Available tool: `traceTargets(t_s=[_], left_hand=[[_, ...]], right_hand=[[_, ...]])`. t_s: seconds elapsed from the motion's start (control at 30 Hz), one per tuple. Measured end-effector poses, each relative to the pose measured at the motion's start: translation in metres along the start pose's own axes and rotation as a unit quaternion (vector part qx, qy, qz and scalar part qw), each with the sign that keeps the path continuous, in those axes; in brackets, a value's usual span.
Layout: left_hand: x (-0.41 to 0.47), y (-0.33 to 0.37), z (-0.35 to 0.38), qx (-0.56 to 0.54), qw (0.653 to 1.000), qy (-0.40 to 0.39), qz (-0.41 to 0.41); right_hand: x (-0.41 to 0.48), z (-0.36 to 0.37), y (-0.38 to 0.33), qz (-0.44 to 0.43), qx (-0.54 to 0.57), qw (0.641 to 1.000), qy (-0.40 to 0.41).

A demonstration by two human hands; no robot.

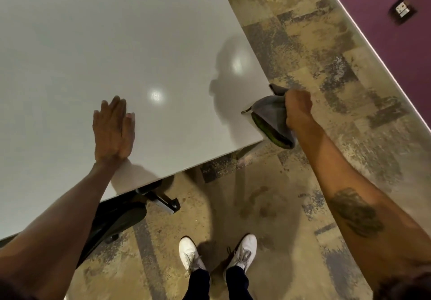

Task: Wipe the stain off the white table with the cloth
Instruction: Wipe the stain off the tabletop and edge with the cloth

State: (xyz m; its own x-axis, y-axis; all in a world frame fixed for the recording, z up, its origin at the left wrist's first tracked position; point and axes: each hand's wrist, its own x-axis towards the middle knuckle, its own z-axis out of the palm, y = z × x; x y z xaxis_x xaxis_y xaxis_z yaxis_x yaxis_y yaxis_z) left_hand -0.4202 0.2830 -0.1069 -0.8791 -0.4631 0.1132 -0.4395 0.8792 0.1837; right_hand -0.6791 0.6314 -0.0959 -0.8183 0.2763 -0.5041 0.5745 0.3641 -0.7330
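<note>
The white table (93, 43) fills the upper left; its near right corner points toward me. My left hand (113, 129) lies flat on the tabletop near the front edge, fingers together and holding nothing. My right hand (298, 108) is closed on a bunched grey cloth (268, 113) with a green edge, right at the table's right edge by the corner. Part of the cloth hangs past the edge over the floor. I can make out no stain on the surface, only two light glares and my shadow.
A black office chair (116, 218) is tucked under the table's front edge at the left. Mottled brown and grey carpet (303, 43) covers the floor. A purple wall (384, 1) with a socket (402, 10) runs along the upper right. My white shoes (217, 253) stand below.
</note>
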Motion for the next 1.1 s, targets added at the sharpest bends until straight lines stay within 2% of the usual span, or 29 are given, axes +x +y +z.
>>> traceTargets(t_s=[0.17,0.33,0.47,0.67,0.87,1.1], left_hand=[[0.01,-0.009,0.008,-0.045,0.998,-0.042,-0.034],[0.016,-0.015,0.013,-0.072,0.996,-0.043,-0.032],[0.022,-0.016,0.016,-0.095,0.993,-0.05,-0.047],[0.026,-0.014,0.013,-0.109,0.99,-0.063,-0.058],[0.026,-0.01,0.006,-0.128,0.988,-0.061,-0.058],[0.028,-0.01,0.007,-0.133,0.987,-0.056,-0.065]], right_hand=[[0.013,0.021,-0.012,-0.027,0.011,0.999,0.043],[0.016,0.049,-0.044,-0.062,0.058,0.995,0.055],[0.019,0.078,-0.068,-0.12,0.095,0.986,0.06],[0.022,0.124,-0.099,-0.244,0.129,0.961,0.03],[0.037,0.153,-0.125,-0.294,0.074,0.952,-0.034],[0.045,0.173,-0.141,-0.364,-0.018,0.925,-0.109]])
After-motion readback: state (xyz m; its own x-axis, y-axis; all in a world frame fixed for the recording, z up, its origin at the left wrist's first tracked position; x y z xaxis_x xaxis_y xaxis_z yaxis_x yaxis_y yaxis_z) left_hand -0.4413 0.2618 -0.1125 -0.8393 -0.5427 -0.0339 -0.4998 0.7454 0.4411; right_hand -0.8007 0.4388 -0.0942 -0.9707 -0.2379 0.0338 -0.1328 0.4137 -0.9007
